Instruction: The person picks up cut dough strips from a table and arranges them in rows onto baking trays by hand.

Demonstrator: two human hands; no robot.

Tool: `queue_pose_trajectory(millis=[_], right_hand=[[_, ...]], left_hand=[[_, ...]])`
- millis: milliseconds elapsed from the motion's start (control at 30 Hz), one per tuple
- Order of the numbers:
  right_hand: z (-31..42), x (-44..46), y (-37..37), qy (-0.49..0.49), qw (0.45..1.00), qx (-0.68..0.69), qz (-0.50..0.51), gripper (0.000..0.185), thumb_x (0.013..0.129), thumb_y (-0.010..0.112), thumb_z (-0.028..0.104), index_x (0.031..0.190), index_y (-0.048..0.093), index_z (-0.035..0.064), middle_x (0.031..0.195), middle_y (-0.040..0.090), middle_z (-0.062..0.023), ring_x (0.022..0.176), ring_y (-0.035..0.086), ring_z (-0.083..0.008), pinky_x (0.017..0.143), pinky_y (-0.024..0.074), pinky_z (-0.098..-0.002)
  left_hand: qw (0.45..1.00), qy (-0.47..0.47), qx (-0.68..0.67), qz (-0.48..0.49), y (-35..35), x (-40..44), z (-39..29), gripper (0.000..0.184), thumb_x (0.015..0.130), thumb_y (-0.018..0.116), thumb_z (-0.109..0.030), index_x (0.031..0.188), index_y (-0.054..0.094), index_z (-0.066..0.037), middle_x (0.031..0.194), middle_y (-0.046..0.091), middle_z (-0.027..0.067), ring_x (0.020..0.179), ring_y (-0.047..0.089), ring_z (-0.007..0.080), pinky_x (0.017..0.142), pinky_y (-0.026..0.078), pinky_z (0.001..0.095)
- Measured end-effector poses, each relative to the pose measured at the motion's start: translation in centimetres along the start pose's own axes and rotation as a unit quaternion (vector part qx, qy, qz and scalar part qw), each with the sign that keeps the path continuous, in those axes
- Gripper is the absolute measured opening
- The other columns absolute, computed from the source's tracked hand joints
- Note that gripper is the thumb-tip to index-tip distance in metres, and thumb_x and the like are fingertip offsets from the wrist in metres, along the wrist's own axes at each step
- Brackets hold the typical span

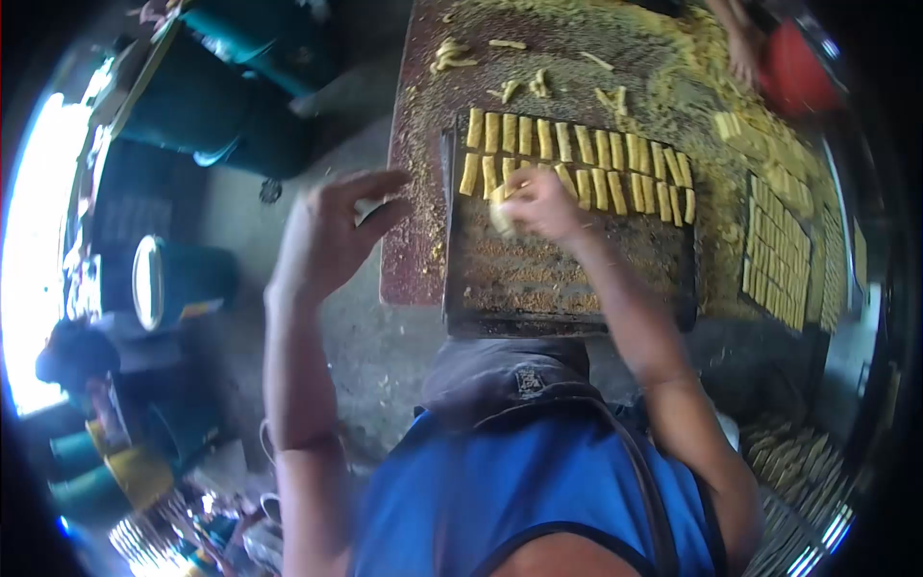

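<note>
A dark baking tray [574, 323] lies at the front of the table, with two rows of yellow dough sticks [524, 137] across its far half. Brown crumbs cover the near half. Over the second row, my right hand [546, 206] is closed around a pale dough stick [501, 217], blurred by motion and partly covered by the fingers. My left hand [346, 226] hangs in the air left of the tray, beside the table edge. Its thumb and fingers are apart, and nothing shows between them.
Loose dough scraps [452, 56] and crumbs lie on the reddish table [409, 279]. Another filled tray [777, 252] sits at the right. Another person's hand [743, 60] is near a red container [798, 69] at the far right. Green bins [183, 91] stand left of the table.
</note>
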State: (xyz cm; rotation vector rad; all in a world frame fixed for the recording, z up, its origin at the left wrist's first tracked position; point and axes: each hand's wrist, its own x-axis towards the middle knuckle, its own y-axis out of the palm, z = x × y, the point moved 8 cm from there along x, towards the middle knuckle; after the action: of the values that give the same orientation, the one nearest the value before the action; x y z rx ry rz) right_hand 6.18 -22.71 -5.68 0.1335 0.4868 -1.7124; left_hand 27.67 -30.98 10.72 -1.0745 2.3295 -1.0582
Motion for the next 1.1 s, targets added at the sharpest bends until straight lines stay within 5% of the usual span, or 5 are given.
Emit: queue_pose_trajectory(millis=[133,533,667,867,1100], right_hand=[[-2.5,1.4,5.9,-0.01,0.995,-0.03,-0.093,0.023,0.08,0.077,0.008,0.1,0.066,0.0012,0.087,0.072,-0.0104,0.067,0.069,-0.0143,0.053,0.0554,-0.0253],[-1.4,-1.3,1.9,-0.011,0.991,-0.038,-0.127,0.029,0.086,0.071,0.011,0.113,0.065,-0.0002,0.083,0.071,-0.0079,0.066,0.068,-0.0119,0.058,0.0554,-0.0275],[-3.7,-6.6,-11.6,-0.007,0.968,-0.02,-0.25,0.03,0.087,0.073,0.016,0.112,0.066,0.0006,0.085,0.072,-0.0074,0.068,0.068,-0.0128,0.061,0.0554,-0.0281],[-11.7,-16.9,-34.6,0.017,0.904,0.023,-0.426,0.028,0.091,0.07,0.016,0.117,0.065,0.0052,0.101,0.072,-0.0116,0.076,0.07,-0.0125,0.059,0.0591,-0.0243],[-23.4,-23.3,-67.6,0.05,0.83,0.017,-0.556,0.035,0.085,0.075,0.017,0.116,0.067,0.0023,0.085,0.07,-0.009,0.069,0.065,-0.0112,0.053,0.0526,-0.023]], left_hand=[[0.988,-0.086,-0.117,0.056,8.9,-3.2,11.4,0.032,0.086,0.074,-0.018,0.115,0.072,-0.007,0.101,0.075,0.0072,0.081,0.068,0.0126,0.077,0.055,0.0302],[0.949,-0.164,-0.269,-0.037,18.8,0.1,16.0,0.037,0.097,0.057,-0.024,0.126,0.064,-0.004,0.107,0.072,0.0182,0.093,0.07,0.0244,0.082,0.054,0.0349],[0.924,-0.166,-0.319,-0.126,18.5,-0.2,12.1,0.033,0.098,0.056,-0.022,0.121,0.066,0.0,0.096,0.07,0.0066,0.08,0.059,0.0139,0.073,0.049,0.0293],[0.923,-0.18,-0.287,-0.185,21.2,-0.4,13.2,0.033,0.098,0.058,-0.02,0.118,0.066,0.004,0.103,0.07,0.0113,0.089,0.061,0.0178,0.081,0.049,0.0318],[0.915,-0.249,-0.238,-0.211,24.5,-0.7,13.7,0.036,0.099,0.06,-0.025,0.122,0.066,0.002,0.109,0.067,0.0065,0.095,0.058,0.016,0.084,0.046,0.0297]])
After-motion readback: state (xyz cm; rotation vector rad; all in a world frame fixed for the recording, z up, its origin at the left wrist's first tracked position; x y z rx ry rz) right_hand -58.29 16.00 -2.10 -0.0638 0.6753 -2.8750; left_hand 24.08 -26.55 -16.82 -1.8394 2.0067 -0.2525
